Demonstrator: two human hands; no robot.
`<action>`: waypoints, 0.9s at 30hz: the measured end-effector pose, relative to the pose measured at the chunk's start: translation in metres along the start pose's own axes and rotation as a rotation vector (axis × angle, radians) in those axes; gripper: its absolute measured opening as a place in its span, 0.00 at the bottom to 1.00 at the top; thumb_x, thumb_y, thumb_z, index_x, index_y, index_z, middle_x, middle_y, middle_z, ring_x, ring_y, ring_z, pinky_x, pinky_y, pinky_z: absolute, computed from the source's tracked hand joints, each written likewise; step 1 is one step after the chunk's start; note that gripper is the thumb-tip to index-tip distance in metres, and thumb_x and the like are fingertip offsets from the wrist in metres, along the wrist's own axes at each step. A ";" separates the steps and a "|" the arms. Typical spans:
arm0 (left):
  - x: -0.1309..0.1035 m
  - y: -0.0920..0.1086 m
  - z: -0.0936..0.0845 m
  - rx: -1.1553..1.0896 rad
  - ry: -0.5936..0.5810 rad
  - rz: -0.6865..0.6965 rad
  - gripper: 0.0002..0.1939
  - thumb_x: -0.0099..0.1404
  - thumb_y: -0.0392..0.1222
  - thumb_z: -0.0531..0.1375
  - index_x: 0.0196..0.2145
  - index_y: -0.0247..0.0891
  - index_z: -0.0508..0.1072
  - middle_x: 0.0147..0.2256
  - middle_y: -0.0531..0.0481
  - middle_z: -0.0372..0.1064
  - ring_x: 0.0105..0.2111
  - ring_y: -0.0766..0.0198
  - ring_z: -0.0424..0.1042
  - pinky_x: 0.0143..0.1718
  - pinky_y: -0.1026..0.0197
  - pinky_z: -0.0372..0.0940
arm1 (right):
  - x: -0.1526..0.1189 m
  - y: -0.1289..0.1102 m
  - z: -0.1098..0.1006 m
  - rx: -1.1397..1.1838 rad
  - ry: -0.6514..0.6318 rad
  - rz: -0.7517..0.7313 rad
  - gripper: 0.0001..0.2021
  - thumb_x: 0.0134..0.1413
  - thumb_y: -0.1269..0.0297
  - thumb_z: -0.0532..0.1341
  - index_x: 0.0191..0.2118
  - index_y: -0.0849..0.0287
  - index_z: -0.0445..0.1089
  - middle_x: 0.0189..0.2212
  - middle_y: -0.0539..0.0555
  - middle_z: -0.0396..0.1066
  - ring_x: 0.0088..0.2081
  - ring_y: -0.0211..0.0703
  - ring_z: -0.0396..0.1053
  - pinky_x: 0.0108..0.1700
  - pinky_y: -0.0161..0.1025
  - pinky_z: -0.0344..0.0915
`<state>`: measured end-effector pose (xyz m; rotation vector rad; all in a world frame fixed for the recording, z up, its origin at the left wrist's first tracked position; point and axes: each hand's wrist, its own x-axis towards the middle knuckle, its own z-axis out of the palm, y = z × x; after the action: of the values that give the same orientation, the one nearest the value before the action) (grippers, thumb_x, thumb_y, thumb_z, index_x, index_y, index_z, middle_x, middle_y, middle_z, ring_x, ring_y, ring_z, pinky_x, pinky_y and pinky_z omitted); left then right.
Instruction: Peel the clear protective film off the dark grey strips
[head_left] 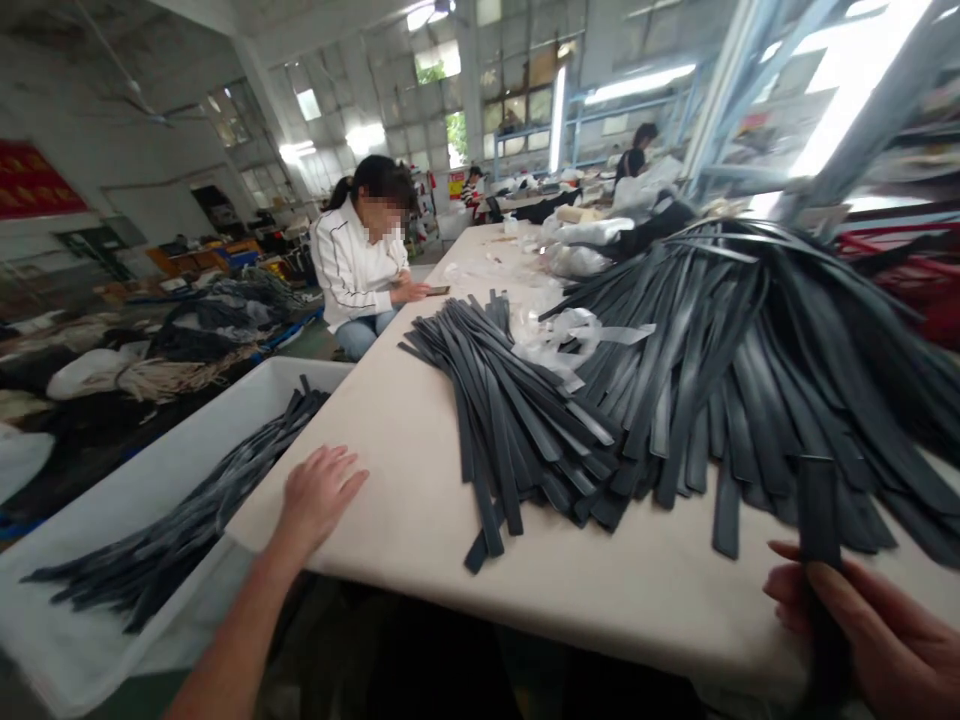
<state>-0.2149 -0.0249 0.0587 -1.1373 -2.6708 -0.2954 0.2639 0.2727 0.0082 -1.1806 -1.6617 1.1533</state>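
Workshop (180,150), dark strips (517,410) on pale table (405,490)

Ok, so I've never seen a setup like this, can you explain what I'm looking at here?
There is no machine here, just a person's two bare hands. The single picture comes from a camera worn on their head, looking forward and down. The right hand holds a dark strip. The left hand is open at the edge of the pale table, holding nothing. On the table lie a smaller pile of dark strips, a larger pile and clear plastic. More strips lie in the white bin at left.
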 end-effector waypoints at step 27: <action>0.216 0.359 0.049 -0.261 -0.121 0.550 0.06 0.54 0.41 0.68 0.31 0.39 0.80 0.35 0.43 0.80 0.42 0.51 0.75 0.47 0.54 0.63 | -0.020 -0.015 0.017 0.091 0.082 -0.234 0.13 0.58 0.52 0.60 0.39 0.53 0.77 0.25 0.50 0.75 0.21 0.40 0.71 0.25 0.32 0.70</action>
<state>-0.1055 0.3794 0.1069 -1.9587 -2.3283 -0.4916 0.2493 0.2473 0.0154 -0.9366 -1.6184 1.0095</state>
